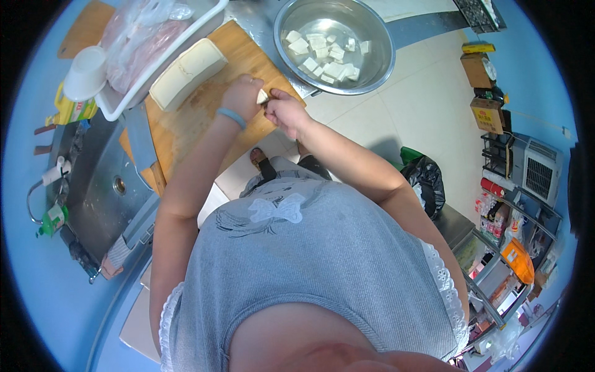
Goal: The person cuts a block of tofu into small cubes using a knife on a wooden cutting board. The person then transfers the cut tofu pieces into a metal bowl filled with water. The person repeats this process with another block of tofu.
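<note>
Over the front right part of a wooden cutting board (pixel 190 135), my two hands are close together. My left hand (pixel 241 98), with a blue band at the wrist, has its fingers curled against a small white tofu piece (pixel 262 96). Thumb and bent fingers of my right hand (pixel 286 111) come up to the same piece from the other side; a small dark spot shows there, too unclear to name. A long block of tofu (pixel 188 74) lies at the board's back left. Tofu cubes (pixel 320 44) sit in water in a steel bowl (pixel 389 56) at the back right.
A cleaver (pixel 142 135) rests along the board's left edge, beside a steel sink (pixel 93 186). Behind the tofu block stands a white tub (pixel 109 109) with bagged meat (pixel 135 56). A white plastic container (pixel 86 72) adjoins it. A black-bagged bin (pixel 425 183) stands right.
</note>
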Demonstrator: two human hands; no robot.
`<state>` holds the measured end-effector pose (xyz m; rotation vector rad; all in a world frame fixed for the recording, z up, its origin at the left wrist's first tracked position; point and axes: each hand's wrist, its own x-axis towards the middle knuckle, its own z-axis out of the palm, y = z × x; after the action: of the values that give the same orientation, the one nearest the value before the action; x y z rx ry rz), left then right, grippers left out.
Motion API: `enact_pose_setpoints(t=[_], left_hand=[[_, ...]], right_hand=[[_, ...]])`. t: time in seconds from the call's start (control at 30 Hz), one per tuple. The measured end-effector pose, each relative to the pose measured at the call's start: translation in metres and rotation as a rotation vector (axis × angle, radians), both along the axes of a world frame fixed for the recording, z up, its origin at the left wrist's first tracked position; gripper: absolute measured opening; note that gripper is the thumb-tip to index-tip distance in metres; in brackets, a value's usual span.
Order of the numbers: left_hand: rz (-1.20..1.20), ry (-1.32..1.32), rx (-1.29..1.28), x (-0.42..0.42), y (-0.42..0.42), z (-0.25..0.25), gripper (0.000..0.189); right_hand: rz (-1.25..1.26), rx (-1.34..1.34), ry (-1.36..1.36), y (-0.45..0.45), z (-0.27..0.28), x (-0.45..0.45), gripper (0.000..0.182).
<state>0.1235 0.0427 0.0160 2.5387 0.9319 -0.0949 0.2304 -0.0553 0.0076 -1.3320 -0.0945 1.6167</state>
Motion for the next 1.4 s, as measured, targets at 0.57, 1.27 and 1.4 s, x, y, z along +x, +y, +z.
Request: enact_pose_setpoints(t=[0.57, 1.27, 1.4], left_hand=[[0.496, -0.309, -1.048, -0.036, 0.064, -0.042, 0.043], [0.402, -0.817, -1.08, -0.034, 0.019, 0.131, 0.037], [0.185, -0.627, -0.812, -0.001, 0.03, 0.136, 0.035]], right_hand=[[-0.075, -0.041, 0.122, 0.032, -0.009, -0.012, 0.055], [-0.002, 0.365, 0.474, 0.022, 0.078, 0.039, 0.018], [0.354, 0.476, -0.922, 0.027, 0.096, 0.136, 0.028]])
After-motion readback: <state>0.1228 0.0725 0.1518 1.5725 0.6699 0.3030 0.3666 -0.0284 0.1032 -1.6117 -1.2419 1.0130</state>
